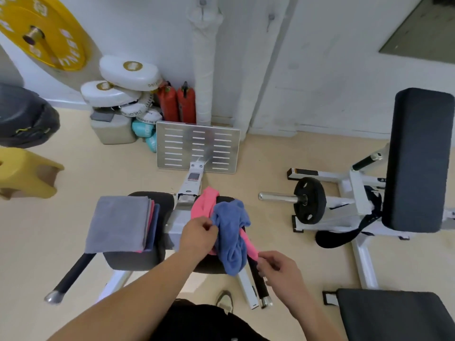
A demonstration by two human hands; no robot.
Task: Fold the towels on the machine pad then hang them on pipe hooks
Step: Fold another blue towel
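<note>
Terry cloth, soft and light, so we expect the crumpled blue towel (231,237) and pink towel (204,205) to sag; corners are the best hold. Our left hand (197,236) pinches blue edge; our right hand (278,269) pinches pink's near end. Pink runs away from us, leaning left, across the machine pad (209,265).

A gym: yellow weight plate (41,30), padded bench (418,156), loaded barbell sleeve (309,200).

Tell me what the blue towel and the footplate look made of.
Blue towel: soft fuzzy cloth, likely microfibre or terry; it bunches in limp matte folds. Footplate: bare metal, probably aluminium or steel; brushed silvery sheen with cut slots.
</note>
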